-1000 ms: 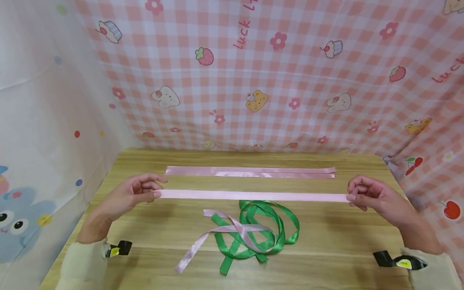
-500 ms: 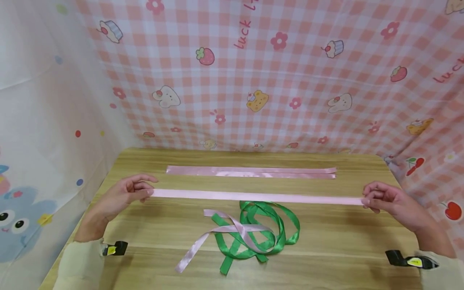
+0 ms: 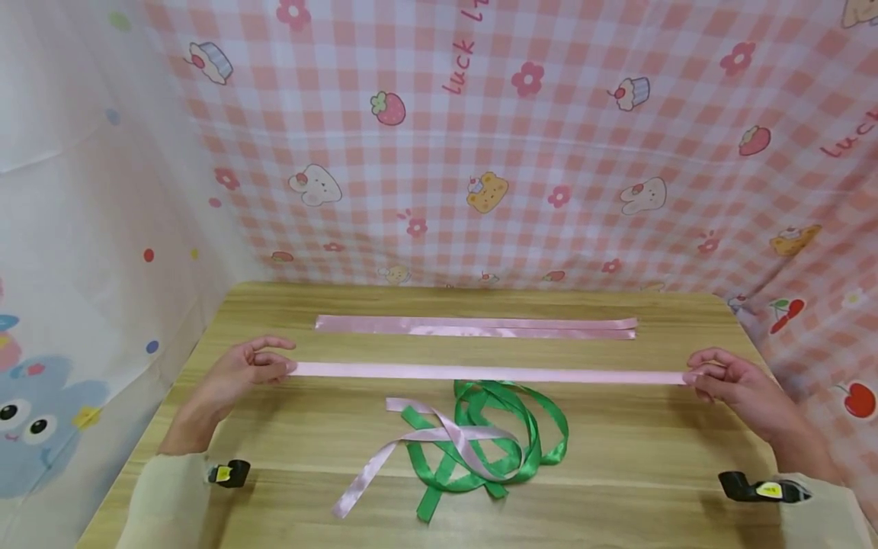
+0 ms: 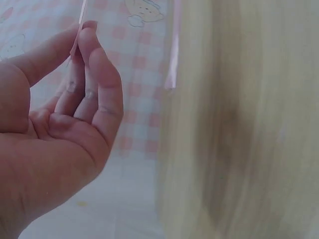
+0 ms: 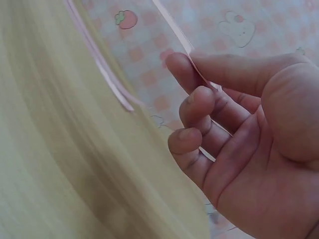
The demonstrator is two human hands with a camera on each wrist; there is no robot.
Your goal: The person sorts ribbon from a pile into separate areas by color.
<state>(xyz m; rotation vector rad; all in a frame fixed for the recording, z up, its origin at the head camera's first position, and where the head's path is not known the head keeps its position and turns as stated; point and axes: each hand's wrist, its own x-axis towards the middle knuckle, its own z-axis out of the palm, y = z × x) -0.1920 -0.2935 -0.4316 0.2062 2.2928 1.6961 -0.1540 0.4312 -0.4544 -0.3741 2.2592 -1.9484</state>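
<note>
A pale pink ribbon [image 3: 480, 372] stretches straight and nearly level between both hands, above the table. My left hand [image 3: 247, 370] pinches its left end between thumb and forefinger; in the left wrist view the ribbon [image 4: 82, 12] runs up from those fingertips. At the other end my right hand [image 3: 734, 381] pinches the ribbon the same way, its other fingers loosely bent, as the right wrist view shows on the hand [image 5: 244, 124]. Behind the held ribbon, two pink strips [image 3: 473, 327] lie flat side by side, straight across the table.
Nearer the front, a loosely coiled green ribbon [image 3: 535, 435] lies on the wooden table [image 3: 617, 503]. A loose pink ribbon [image 3: 370, 469] crosses over it. Checked pink cloth [image 3: 439, 152] hangs behind the table, and a white printed cloth [image 3: 82, 191] hangs at the left.
Compared with one second ago, my right hand is farther right and the hands hold a longer span of ribbon. My left hand shifted left, then came slightly back right.
</note>
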